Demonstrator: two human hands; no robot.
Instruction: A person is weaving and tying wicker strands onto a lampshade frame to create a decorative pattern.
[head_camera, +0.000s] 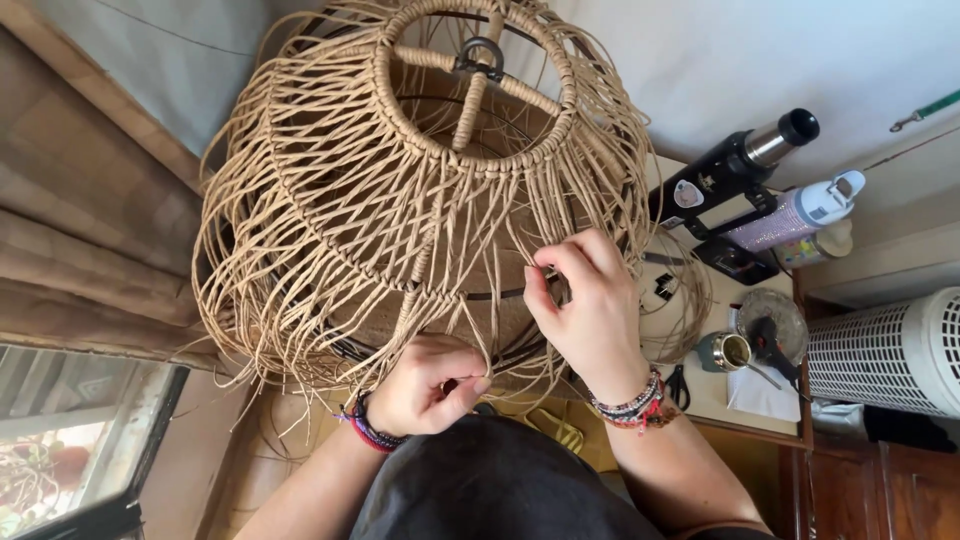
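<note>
One big woven lampshade frame (420, 190) hangs in front of the person, loose cord ends dangling all round. Left hand (432, 385) is pinched tight on a cord strand (470, 350) at the bottom edge, right hand (590, 310) grips strands w/ fingertips (545, 262) mid-weave. Imo keep tension even, pull each strand snug before crossing, don't let the zigzag sag. Count on the side table (700, 395): 1 white heater (890, 350), 1 black thermos (740, 165), 1 sparkly bottle (790, 218), 1 metal cup (732, 351), 1 pr scissors (678, 385).
</note>
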